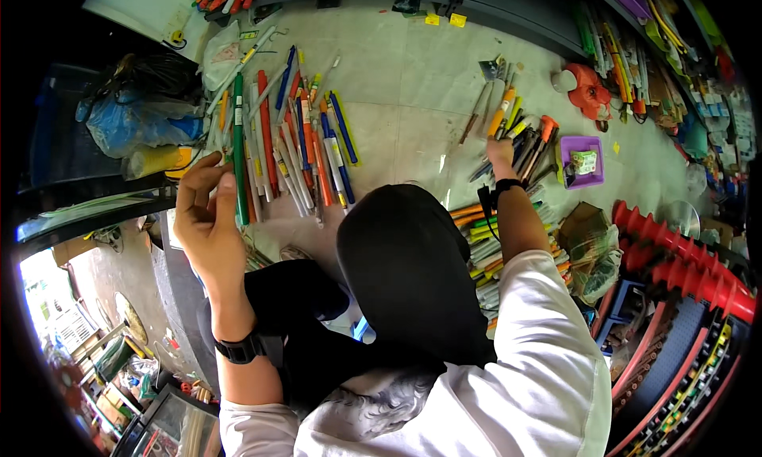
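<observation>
My left hand (pixel 208 219) is raised on the left, its fingers loosely curled and apart, with nothing seen in them. Just beyond its thumb lies a long green tube (pixel 239 139), and I cannot tell whether they touch. Right of that, a red tube (pixel 267 131) and several white, blue and orange long packages are laid out on the floor. My right hand (pixel 500 150) reaches forward and is closed on an orange-yellow stick-shaped tool (pixel 502 114); its fingers are mostly hidden. Around it lie dark tools, one with an orange-red head (pixel 548 127).
A purple tray (pixel 564 175) with a small packet stands right of my right hand, a red bag (pixel 589 92) beyond. Under my right arm is a pile of coloured sticks (pixel 482 250). Blue plastic bags (pixel 127 127) lie left; red spiral augers (pixel 683 258) lie right.
</observation>
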Motion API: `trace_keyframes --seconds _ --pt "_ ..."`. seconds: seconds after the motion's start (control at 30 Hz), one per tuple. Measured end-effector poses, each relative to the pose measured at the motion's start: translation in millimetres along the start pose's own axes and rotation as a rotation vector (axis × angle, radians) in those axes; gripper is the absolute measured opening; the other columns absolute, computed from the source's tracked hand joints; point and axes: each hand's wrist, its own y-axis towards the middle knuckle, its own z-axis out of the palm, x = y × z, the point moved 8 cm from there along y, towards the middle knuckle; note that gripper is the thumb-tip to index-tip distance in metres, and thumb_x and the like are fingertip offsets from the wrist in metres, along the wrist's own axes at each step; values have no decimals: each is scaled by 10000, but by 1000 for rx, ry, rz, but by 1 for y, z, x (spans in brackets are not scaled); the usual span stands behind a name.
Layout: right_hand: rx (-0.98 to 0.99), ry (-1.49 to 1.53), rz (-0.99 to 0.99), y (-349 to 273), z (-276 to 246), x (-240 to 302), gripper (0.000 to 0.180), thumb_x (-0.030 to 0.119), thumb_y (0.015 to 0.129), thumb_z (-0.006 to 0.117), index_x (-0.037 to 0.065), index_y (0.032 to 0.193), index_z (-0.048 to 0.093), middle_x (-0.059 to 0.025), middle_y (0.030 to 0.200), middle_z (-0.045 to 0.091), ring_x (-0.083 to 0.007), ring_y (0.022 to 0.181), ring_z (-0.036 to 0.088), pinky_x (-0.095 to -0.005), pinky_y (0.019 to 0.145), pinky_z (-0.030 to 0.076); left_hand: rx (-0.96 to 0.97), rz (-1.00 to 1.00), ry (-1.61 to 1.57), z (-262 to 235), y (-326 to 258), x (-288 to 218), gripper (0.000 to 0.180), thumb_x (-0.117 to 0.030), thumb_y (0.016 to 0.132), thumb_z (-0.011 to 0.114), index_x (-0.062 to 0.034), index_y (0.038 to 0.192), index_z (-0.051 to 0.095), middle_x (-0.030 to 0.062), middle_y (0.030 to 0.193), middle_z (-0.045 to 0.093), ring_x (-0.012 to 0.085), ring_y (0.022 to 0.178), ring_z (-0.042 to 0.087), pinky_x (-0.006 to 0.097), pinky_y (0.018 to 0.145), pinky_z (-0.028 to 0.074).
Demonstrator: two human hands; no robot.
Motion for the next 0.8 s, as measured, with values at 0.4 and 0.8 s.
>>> trace_keyframes --seconds 0.4,0.8 --pt "974 -250 -873 -248 191 228 477 359 900 655 -28 1174 600 -260 1147 666 -418 1069 643 -451 930 518 -146 -172 -147 -39 -2 15 177 -140 973 659 -9 1092 647 91 1182 643 166 1034 642 306 858 505" --pt "940 -411 -676 -259 247 251 481 395 932 639 -20 1171 594 -255 1167 661 -409 1103 635 -467 930 523 -211 -308 -323 -61 0 42 186 -140 968 666 -18 1108 651 83 1161 649 164 999 649 291 811 501"
